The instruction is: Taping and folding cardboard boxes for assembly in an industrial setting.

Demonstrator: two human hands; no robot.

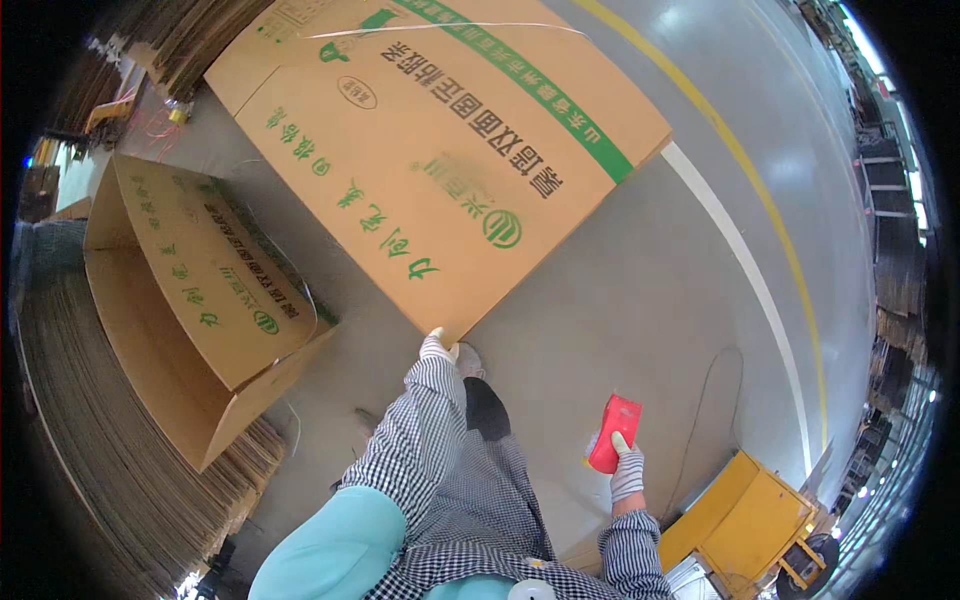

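Note:
My left hand, in a white glove, is closed on the near corner of a large flat brown cardboard sheet with green and black printing. The sheet slants from my hand to the upper part of the view. Out to the right, my right hand wears a striped white glove. Its fingers are wrapped round a red block-shaped thing with a yellowish edge; its exact kind cannot be made out. That red thing is held apart from the cardboard.
An opened cardboard box rests at the left on a tall stack of flat cardboard. More flat cardboard stands at the upper left. A yellow wheeled machine is at the lower right. White and yellow floor lines curve along the right.

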